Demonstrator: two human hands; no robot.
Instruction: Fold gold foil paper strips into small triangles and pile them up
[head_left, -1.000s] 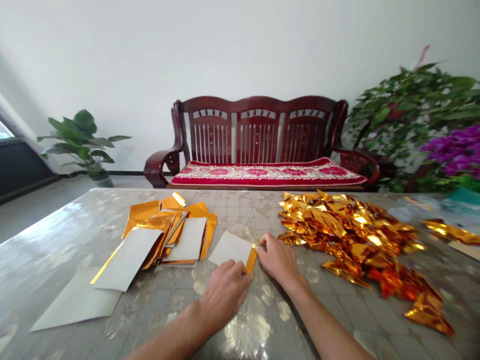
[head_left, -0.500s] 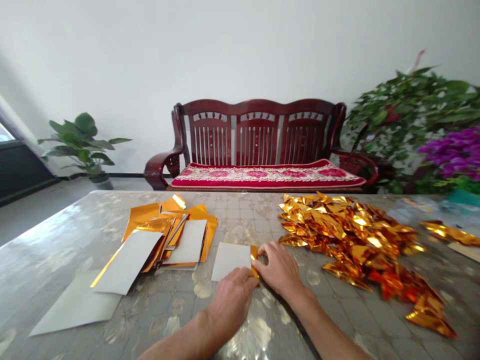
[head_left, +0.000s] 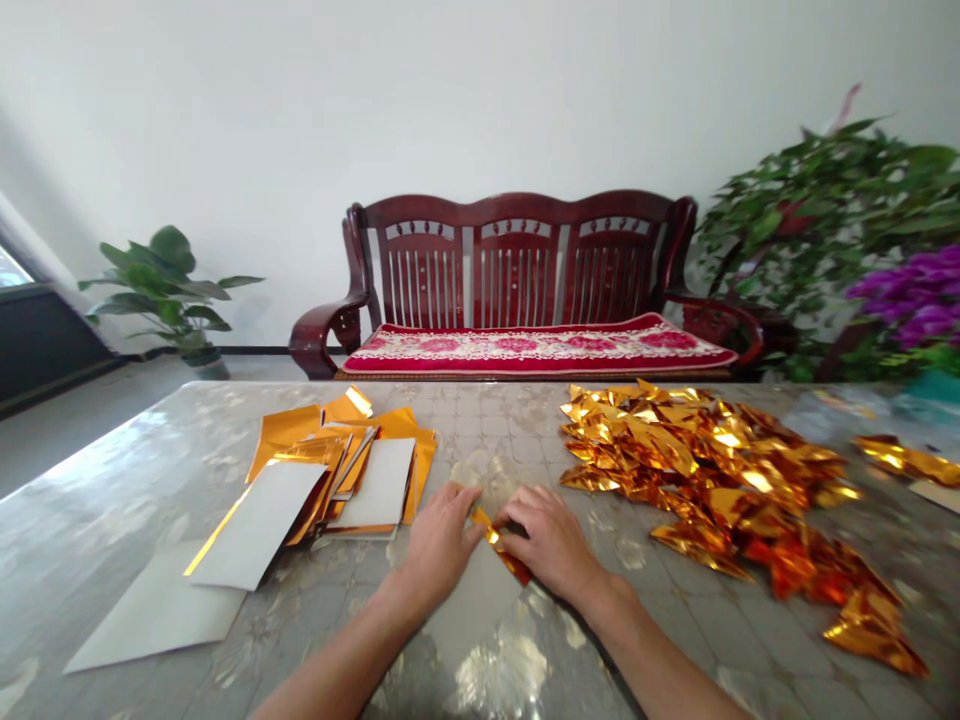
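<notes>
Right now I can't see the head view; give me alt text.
The person's left hand and right hand hold gold paper between them over a patterned table. Gold and pale sheets lie to the left, a heap of folded gold pieces to the right; a wooden bench stands behind.

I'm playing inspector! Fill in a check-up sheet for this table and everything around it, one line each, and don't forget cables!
Surface: glossy grey patterned tabletop.
Job's things: grey paper sheet with a gold strip, between the hands; loose stack of rectangular gold-and-grey paper sheets on the left; heap of folded shiny gold paper pieces on the right.
Clutter: crumpled clear plastic, far right, blurry.
Grip: left hand at the strip's far end, hold unclear; right hand pinching the strip.
Cables: nothing seen.
Surroundings: dark red wooden bench, leafy green potted plant, purple flowers, white wall.
</notes>
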